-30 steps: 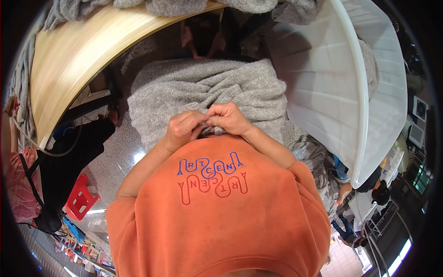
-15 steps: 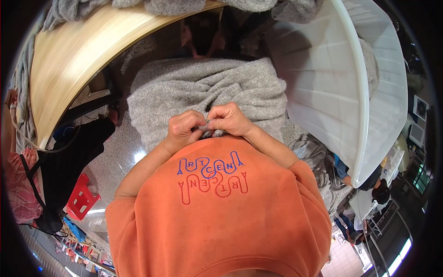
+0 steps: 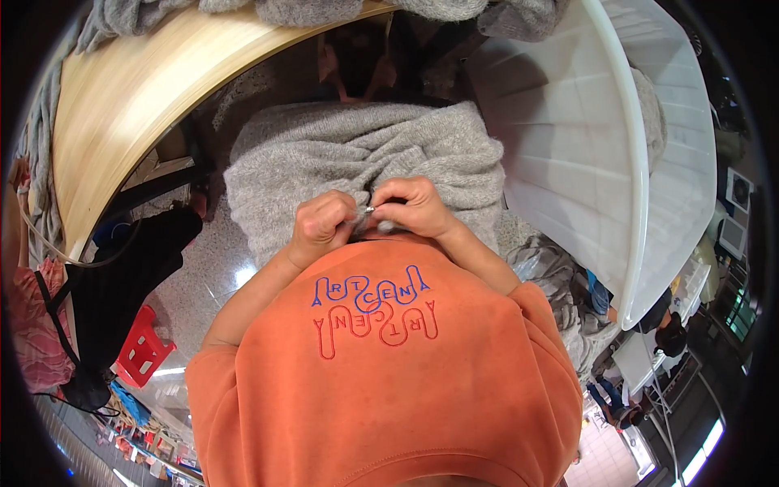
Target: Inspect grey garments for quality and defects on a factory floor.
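Observation:
A grey, fuzzy knitted fabric (image 3: pixel 276 174) lies bunched in thick folds across my lap. Just in front of my chest, my left hand (image 3: pixel 324 221) is closed, pinching a gathered bit of this grey knit. Close beside it, my right hand (image 3: pixel 414 209) is also closed, its thumb and forefinger pinched together. A tiny pale, shiny thing (image 3: pixel 370 209) shows at the right fingertips, too small to name. The two hands are almost touching over the near edge of the knit, and part of the gathered knit between them is hidden by the fingers.
A light wooden table (image 3: pixel 138 89) curves along the upper left, with grey knits (image 3: pixel 308 10) on its far edge. To the right stands a large white plastic bin (image 3: pixel 568 154). A red plastic stool (image 3: pixel 146 347) and black cloth (image 3: pixel 154 260) are at left; people work at lower right.
My right hand has opened up slightly from the left and shifted a little to the right. The tiny shiny thing now shows at its fingertips. My left hand stays about where it was.

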Motion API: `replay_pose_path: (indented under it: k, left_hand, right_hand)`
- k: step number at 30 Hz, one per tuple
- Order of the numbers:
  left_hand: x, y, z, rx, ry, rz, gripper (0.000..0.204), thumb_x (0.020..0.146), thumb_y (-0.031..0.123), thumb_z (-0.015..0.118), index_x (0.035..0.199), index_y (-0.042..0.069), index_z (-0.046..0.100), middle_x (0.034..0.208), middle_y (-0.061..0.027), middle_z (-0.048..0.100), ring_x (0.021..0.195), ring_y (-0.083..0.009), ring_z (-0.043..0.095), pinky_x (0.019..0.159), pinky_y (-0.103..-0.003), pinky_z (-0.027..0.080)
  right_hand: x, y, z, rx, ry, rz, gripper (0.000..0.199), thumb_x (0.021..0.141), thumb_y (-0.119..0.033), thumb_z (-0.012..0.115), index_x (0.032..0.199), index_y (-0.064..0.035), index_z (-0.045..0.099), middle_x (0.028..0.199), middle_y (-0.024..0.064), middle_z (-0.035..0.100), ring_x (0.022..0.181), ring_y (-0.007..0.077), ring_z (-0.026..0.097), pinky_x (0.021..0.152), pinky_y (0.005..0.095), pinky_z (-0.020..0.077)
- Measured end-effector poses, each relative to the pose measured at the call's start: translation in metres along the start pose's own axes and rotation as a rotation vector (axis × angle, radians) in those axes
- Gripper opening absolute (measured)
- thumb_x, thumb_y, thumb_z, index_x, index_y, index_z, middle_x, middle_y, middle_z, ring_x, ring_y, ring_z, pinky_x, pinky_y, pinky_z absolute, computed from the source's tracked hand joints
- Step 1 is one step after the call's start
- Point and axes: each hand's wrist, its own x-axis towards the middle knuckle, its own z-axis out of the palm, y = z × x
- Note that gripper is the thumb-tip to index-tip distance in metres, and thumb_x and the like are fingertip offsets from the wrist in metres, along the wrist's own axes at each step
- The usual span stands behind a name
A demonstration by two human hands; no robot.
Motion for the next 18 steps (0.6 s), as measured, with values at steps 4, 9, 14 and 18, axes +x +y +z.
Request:
replay_pose_path:
  k: [4,9,14,18]
  left_hand:
    - [-0.007,-0.011,-0.015,0.055,-0.080,0.075,0.018,0.058,-0.007,0.063,0.066,0.002,0.050,0.068,-0.0108,0.058,0.064,-0.0236,0.059,0.053,-0.029,0.046]
    - [-0.020,-0.020,-0.017,-0.473,-0.275,-0.630,0.021,0.071,0.006,0.067,0.060,0.000,0.050,0.067,-0.0082,0.059,0.064,-0.0151,0.058,0.053,-0.029,0.044]
    - [-0.013,-0.031,-0.012,0.238,-0.400,-0.816,0.028,0.070,0.024,0.072,0.073,0.001,0.057,0.066,-0.0109,0.061,0.064,-0.0214,0.061,0.058,-0.034,0.046]
    - [-0.010,-0.032,-0.005,0.560,-0.529,-0.557,0.047,0.065,0.034,0.074,0.096,0.005,0.054,0.073,-0.0175,0.061,0.068,-0.0385,0.059,0.061,-0.044,0.047]
  right_hand:
    - [-0.017,-0.005,-0.038,-0.109,-0.047,0.119,0.004,0.073,-0.003,0.064,0.072,0.0005,0.062,0.068,0.0019,0.060,0.063,0.0074,0.054,0.057,0.0216,0.0430]
    - [-0.028,0.000,-0.050,-0.456,-0.075,0.435,0.014,0.075,-0.012,0.064,0.069,0.0007,0.060,0.064,0.0053,0.060,0.060,0.0107,0.055,0.055,0.0250,0.0426]
    - [-0.016,0.011,-0.019,-1.399,-0.125,0.276,0.015,0.072,-0.018,0.062,0.074,-0.0037,0.063,0.077,0.0104,0.063,0.072,0.0231,0.059,0.065,0.0345,0.0439]
    - [0.013,0.037,0.000,-1.463,-0.250,0.007,0.013,0.069,-0.015,0.058,0.079,-0.0064,0.062,0.086,0.0106,0.060,0.085,0.0252,0.056,0.074,0.0398,0.0402]
